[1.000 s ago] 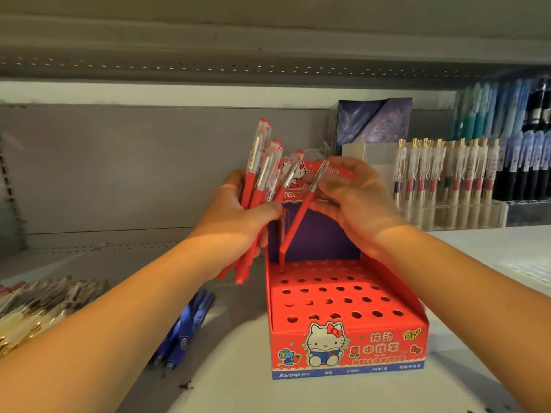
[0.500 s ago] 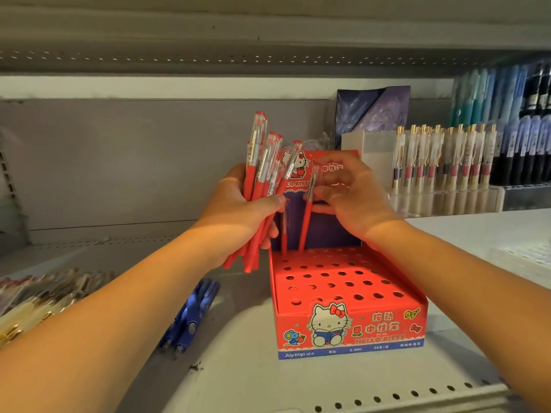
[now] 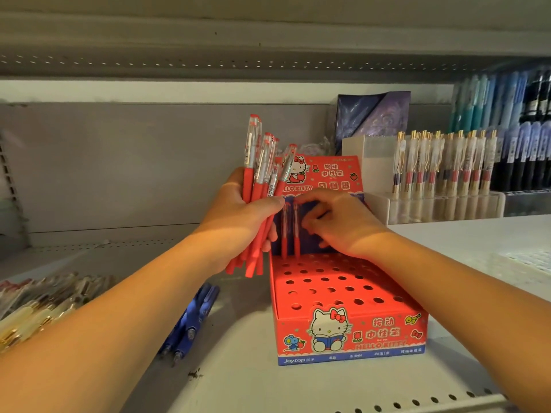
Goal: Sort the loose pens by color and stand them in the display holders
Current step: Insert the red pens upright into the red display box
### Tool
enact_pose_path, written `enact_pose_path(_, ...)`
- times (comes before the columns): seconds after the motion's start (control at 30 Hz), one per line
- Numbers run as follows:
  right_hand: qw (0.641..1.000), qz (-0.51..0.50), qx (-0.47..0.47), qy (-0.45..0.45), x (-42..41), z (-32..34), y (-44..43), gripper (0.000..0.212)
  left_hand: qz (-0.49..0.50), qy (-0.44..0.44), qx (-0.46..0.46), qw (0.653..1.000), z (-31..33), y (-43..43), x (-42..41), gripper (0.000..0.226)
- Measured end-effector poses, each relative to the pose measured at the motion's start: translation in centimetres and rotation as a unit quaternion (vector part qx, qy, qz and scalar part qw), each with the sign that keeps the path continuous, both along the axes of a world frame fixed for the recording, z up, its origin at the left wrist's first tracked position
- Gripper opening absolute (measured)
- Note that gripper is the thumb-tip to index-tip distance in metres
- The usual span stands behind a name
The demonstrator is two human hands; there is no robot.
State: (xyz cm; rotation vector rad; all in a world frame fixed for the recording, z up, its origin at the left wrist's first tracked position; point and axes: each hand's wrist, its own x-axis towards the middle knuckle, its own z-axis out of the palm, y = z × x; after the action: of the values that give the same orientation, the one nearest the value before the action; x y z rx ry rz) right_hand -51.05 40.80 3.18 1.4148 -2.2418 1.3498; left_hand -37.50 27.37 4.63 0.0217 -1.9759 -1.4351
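Head view (only view).

- Hands: apart, nearly touching above the holder's back row.
- Left hand (image 3: 238, 216): clamped round a bundle of red plastic pens with clear caps (image 3: 259, 174). Caps point up and the bundle tilts slightly right. It hangs just left of the holder's back left corner. At least five caps are visible; overlap prevents an exact count.
- Right hand (image 3: 337, 222): fingers curled, pinching the cap end of the right standing pen (image 3: 296, 234).
- Holder: one red cardboard display box with a perforated top and cartoon-cat print (image 3: 328, 290), on the white metal shelf (image 3: 238, 371).
- Standing: two standing red pens (image 3: 284, 234), upright, side by side in the back row at its left end. All other visible holes are unfilled. The right wrist hides part of the back row.
- Loose on the shelf, left of the holder: a small cluster of blue pens (image 3: 193, 317), about three, overlapping.
- Far left: a pile of cream and gold pens (image 3: 38, 302), blurred and uncounted.
- Behind right: a clear acrylic rack with one row of cream pens with gold clips (image 3: 441, 165).
- Beyond the rack: teal, blue and black pens (image 3: 507, 114).
- Behind the holder's raised back card: a purple box (image 3: 372, 114).
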Motion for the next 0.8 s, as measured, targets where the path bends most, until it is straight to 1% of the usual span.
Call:
enact_pose_path(0.07,0.999,-0.013,-0.021,0.042,0.3,0.5,0.0,0.032,-0.009,-0.001,-0.009,1.000,0.1,0.1,0.2,0.019)
enact_pose_path(0.1,0.998,-0.008,-0.052,0.042,0.6,0.9,-0.1,0.030,-0.016,-0.001,-0.013,1.000,0.1,0.2,0.2,0.019)
enact_pose_path(0.13,0.995,0.016,-0.100,0.005,0.9,1.4,-0.1,0.028,-0.023,-0.003,-0.018,1.000,0.2,0.3,0.3,0.019)
enact_pose_path(0.17,0.984,0.057,-0.155,-0.060,1.4,1.8,-0.1,0.027,-0.030,-0.007,-0.023,0.999,0.2,0.4,0.4,0.018)
enact_pose_path(0.23,0.944,0.140,-0.239,-0.180,2.1,2.4,-0.1,0.020,-0.044,-0.019,-0.033,0.998,0.2,0.7,0.5,0.017)
enact_pose_path(0.27,0.929,0.162,-0.258,-0.209,2.5,2.6,0.0,0.014,-0.050,-0.027,-0.039,0.998,0.2,0.8,0.5,0.017)
enact_pose_path(0.4,0.908,0.177,-0.280,-0.256,3.0,2.6,0.4,0.010,-0.056,-0.051,-0.039,0.996,0.0,1.3,0.5,0.014)
enact_pose_path(0.5,0.892,0.197,-0.283,-0.292,3.1,2.7,0.5,0.005,-0.060,-0.045,-0.022,0.997,0.3,1.2,0.6,0.008)
enact_pose_path(0.6,0.868,0.201,-0.319,-0.324,2.9,3.1,0.6,0.004,-0.040,-0.031,-0.004,0.999,0.4,0.8,0.5,0.010)
enact_pose_path(0.63,0.865,0.189,-0.331,-0.327,2.8,3.2,0.7,0.007,-0.029,-0.023,0.005,0.999,0.4,0.7,0.4,0.011)
enact_pose_path(0.67,0.869,0.168,-0.338,-0.320,2.6,3.3,0.8,0.011,-0.018,-0.014,0.011,1.000,0.4,0.5,0.3,0.011)
enact_pose_path(0.73,0.891,0.121,-0.336,-0.282,2.1,3.5,1.0,0.013,0.004,-0.002,0.010,1.000,0.3,0.1,0.0,0.011)
enact_pose_path(0.8,0.919,0.073,-0.319,-0.220,1.6,3.4,1.1,0.017,0.024,-0.001,0.005,1.000,0.3,-0.3,-0.2,0.011)
